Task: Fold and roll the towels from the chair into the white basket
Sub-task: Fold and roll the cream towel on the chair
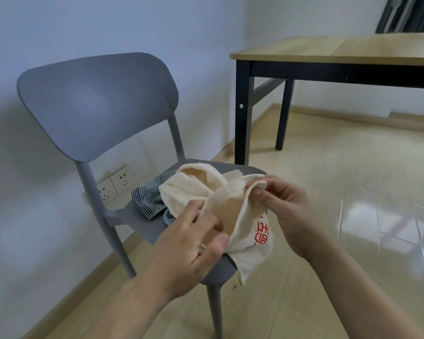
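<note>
A person's two bare hands are working a cream towel (227, 206) above the front edge of a grey chair (96, 104), seen from a head-worn camera looking down. The left hand (194, 245) is gripping the towel's near fold, thumb and fingers pressed together on the cloth. The right hand (283, 211) is pinching the towel's upper hem, thumb and forefinger closed on the edge just beside the chair's front right corner. Between the two hands the cloth is sagging in a shallow pocket, and a lower flap bearing red printed lettering (262, 232) is hanging over the front of the seat. The rest of the cream towel is bunching up behind the hands, lying on the seat.

Just behind it, toward the left side of the seat, a striped grey cloth (147, 195) is lying crumpled, touching the cream towel. A bit of plain grey-blue fabric (169, 217) is peeking out beneath them; whether it is a separate piece cannot be told.

Behind the chair, low on the white wall, two wall sockets (115, 183) are showing through the gap under the backrest. Farther right, a wooden table (340, 51) with black legs is standing on the pale glossy floor (353, 192), well apart from the chair.
</note>
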